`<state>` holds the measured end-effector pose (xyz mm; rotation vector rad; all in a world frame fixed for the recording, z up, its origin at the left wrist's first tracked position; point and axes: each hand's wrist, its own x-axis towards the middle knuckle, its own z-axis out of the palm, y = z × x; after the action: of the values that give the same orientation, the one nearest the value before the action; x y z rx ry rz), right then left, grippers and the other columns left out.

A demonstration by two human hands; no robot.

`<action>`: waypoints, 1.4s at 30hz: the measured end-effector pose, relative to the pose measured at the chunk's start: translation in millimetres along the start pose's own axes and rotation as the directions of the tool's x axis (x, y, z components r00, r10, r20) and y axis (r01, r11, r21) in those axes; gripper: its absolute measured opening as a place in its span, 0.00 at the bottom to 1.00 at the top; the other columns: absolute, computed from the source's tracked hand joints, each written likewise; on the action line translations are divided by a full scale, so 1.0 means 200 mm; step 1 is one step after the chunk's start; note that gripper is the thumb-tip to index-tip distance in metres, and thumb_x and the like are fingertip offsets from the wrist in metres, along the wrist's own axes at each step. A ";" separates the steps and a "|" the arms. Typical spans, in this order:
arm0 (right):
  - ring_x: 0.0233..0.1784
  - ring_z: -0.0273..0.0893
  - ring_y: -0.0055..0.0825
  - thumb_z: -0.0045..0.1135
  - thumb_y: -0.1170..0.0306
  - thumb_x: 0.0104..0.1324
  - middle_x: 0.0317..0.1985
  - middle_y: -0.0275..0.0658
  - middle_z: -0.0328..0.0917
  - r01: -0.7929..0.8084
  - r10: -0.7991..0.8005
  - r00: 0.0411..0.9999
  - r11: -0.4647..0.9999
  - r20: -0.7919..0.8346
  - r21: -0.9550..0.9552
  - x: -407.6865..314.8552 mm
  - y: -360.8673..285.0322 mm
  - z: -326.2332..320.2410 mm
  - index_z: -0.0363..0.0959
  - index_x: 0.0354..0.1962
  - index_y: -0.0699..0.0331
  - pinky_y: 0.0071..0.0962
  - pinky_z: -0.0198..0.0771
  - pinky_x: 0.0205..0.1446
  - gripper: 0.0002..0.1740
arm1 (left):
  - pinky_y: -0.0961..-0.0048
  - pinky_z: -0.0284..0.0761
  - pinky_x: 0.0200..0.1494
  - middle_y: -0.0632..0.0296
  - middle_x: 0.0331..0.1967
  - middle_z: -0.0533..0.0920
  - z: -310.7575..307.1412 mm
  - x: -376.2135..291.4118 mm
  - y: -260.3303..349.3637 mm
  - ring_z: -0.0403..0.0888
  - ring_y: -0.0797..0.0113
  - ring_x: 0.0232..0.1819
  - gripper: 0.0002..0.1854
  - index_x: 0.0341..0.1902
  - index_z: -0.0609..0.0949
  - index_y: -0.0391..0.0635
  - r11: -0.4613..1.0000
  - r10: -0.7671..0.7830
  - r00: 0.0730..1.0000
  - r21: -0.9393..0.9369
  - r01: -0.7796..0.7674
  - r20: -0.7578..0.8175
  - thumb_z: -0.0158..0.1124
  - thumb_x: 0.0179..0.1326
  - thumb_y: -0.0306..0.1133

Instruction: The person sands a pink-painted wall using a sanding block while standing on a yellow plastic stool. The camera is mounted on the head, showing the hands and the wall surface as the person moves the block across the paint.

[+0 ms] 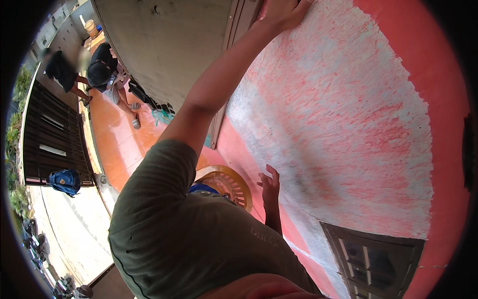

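Observation:
My left hand [285, 13] is raised to the top edge of the picture, against or close to a pink wall with a broad scraped, whitish patch [336, 112]. The picture edge cuts off part of its fingers, and a small dark spot shows beside them, so I cannot tell whether it holds anything. Lower down, my right hand [270, 183] hangs in front of the wall, fingers apart and slightly curled, with nothing seen in it. Below my body, partly hidden by my dark green shirt, is a round orange-brown slatted seat or basket [239, 187].
A large drab panel [168, 45] stands left of my raised arm. Two people [102, 71] are further off on the orange tiled floor [127, 142]. A blue backpack [64, 182] is by a dark metal railing [52, 138]. A dark-framed window [373, 258] is at lower right.

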<state>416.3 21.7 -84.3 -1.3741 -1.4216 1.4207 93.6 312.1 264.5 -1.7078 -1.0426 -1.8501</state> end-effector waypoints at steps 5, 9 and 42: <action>0.60 0.78 0.36 0.60 0.66 0.73 0.69 0.46 0.66 -0.103 0.105 0.994 0.994 -0.038 0.047 -0.05 0.10 -0.02 0.62 0.68 0.67 0.32 0.82 0.52 0.31 | 0.47 0.37 0.83 0.35 0.84 0.39 0.02 -0.83 -0.15 0.35 0.33 0.85 0.51 0.83 0.42 0.34 0.997 -0.049 0.996 -0.054 0.054 0.078 0.57 0.69 0.48; 0.59 0.79 0.34 0.60 0.64 0.73 0.69 0.46 0.66 -0.108 0.108 0.994 0.994 -0.030 0.009 -0.06 0.12 -0.01 0.62 0.68 0.66 0.31 0.82 0.52 0.31 | 0.45 0.36 0.83 0.34 0.84 0.38 0.02 -1.27 -0.15 0.34 0.32 0.84 0.52 0.82 0.41 0.31 0.988 -0.147 0.980 -0.022 0.151 0.136 0.57 0.68 0.47; 0.58 0.80 0.35 0.59 0.66 0.73 0.69 0.46 0.65 0.020 -0.019 0.999 0.999 -0.038 0.028 0.08 0.03 0.04 0.63 0.67 0.68 0.32 0.83 0.51 0.29 | 0.49 0.35 0.84 0.35 0.84 0.42 -0.01 -0.08 -0.05 0.38 0.38 0.85 0.51 0.82 0.46 0.30 0.971 0.237 0.966 -0.006 -0.237 0.101 0.50 0.69 0.55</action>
<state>406.4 34.1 -94.2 -1.3587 -1.3823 1.3906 86.7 314.0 246.7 -1.8506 -0.8372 -1.6241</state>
